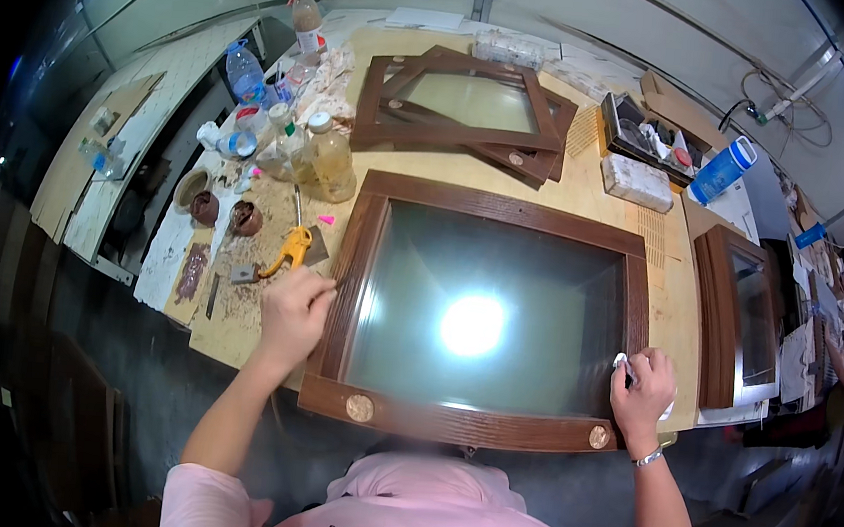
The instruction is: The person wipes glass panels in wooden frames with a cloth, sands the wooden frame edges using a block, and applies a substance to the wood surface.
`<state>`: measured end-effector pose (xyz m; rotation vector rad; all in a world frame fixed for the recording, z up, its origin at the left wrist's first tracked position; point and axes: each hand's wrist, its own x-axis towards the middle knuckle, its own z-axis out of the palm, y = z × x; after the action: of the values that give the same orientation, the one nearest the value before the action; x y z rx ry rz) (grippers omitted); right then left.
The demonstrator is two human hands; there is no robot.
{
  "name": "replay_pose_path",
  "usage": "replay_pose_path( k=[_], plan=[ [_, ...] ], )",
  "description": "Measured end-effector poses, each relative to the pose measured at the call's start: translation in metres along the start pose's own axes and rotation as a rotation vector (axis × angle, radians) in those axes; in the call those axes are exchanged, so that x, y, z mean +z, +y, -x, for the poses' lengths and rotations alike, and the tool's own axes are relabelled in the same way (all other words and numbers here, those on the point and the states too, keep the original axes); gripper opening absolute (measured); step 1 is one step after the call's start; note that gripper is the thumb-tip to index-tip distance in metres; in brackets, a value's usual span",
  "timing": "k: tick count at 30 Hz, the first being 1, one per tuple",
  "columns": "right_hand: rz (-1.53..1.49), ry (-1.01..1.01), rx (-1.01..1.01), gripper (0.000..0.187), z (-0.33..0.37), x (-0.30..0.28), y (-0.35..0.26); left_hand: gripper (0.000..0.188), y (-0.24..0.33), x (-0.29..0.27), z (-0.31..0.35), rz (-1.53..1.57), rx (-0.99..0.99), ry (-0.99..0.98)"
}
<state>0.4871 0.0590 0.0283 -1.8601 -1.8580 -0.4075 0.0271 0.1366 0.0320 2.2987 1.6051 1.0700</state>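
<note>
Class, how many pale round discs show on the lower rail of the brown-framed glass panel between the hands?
2: left disc near the left end of the lower rail, right disc near its right end.

The nearest glazed wooden frame is dark reddish brown with streaky darker grain; its 2 round patches are pale tan, mottled with brown. Its glass pane is grey-green with 1 white glare spot. The worktop is pale yellow, speckled brown on the left. The T-shirt is pale pink with a black chest print, the air blow gun orange-yellow, the drinking bottle blue with a white lid.
</note>
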Motion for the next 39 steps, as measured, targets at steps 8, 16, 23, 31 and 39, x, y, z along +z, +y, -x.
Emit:
replay_pose_path(
  k=[8, 16, 23, 31, 39],
  plan=[
    [-0.009, -0.01, -0.01, 0.013, 0.002, 0.0, 0.001, 0.016, 0.013, -0.028, 0.057, 0.066, -0.128, 0.005],
    [-0.018, -0.008, -0.018, 0.014, 0.003, 0.002, 0.005, 0.009, 0.018, -0.034, 0.05, -0.026, -0.064, 0.036],
    [-0.024, 0.002, -0.026, 0.014, 0.005, 0.002, 0.003, 0.01, 0.024, -0.032, 0.052, 0.025, -0.134, -0.002],
    [-0.036, 0.006, -0.034, 0.013, 0.002, -0.002, 0.0, 0.01, 0.032, -0.027, 0.056, 0.004, -0.06, -0.022],
    [-0.002, -0.007, -0.022, 0.013, 0.003, -0.001, 0.001, 0.011, 0.026, -0.023, 0.061, 0.084, -0.183, 0.044]
  ],
)
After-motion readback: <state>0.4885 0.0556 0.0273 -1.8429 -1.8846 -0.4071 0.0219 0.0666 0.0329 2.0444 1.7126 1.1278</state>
